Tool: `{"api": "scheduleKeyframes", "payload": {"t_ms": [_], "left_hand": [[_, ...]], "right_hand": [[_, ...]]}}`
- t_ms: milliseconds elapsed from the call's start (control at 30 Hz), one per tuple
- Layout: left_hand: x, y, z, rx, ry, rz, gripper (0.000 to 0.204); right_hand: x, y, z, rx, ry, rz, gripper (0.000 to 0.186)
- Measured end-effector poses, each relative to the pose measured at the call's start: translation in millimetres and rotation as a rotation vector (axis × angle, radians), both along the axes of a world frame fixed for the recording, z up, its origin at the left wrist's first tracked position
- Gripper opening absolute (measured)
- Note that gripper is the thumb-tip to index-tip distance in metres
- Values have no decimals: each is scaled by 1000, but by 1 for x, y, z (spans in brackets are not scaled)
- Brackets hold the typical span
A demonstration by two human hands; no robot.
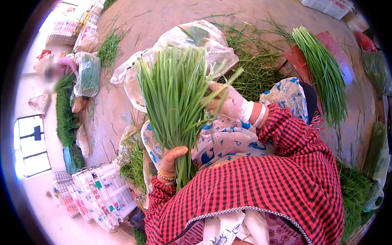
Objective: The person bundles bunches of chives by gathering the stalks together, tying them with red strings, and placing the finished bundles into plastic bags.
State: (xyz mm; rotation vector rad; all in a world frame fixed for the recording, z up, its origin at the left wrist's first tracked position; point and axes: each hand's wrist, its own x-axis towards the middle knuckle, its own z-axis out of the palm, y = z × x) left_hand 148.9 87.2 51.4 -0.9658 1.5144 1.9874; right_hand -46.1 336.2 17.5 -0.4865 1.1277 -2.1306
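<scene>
Head view: bare earth floor [163, 20], strewn with loose green trimmings [253, 65] at the far side, daylight strong on the left. Person is seated, red checked sleeves, blue-patterned apron [228, 139] over the lap.

Left hand [171, 159] is bare, fingers wrapped tight round the root end of a bunch of chives [173, 102]. Bunch stands upright above the lap, leaves fanned at the top; low grip likely keeps the stems aligned.

Right hand [226, 102] wears a thin glove, fingers narrow, pinching a few blades on the bunch's right side, probably picking out bad leaves.

Clear plastic bag [196, 36] lies open on the floor just behind the bunch. A second chive bundle [322, 69] rests on a red stool [332, 47] at the far right, well apart. Bagged greens [87, 75] and a row of cut greens [65, 118] along the left edge; stacked white crates [102, 196] near left. More greens piled at the right edge [359, 188].
</scene>
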Motion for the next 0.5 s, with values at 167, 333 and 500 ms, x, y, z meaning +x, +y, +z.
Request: {"api": "scheduleKeyframes", "payload": {"t_ms": [167, 333, 500], "left_hand": [[11, -15, -3, 13, 51, -49, 30], [5, -11, 13, 86, 36, -17, 26], [7, -4, 14, 133, 50, -6, 34]], "right_hand": [[-19, 15, -13, 269, 337, -132, 13], [-58, 43, 0, 634, 745, -519, 16], [-107, 88, -20, 912, 1176, -712, 18]]}}
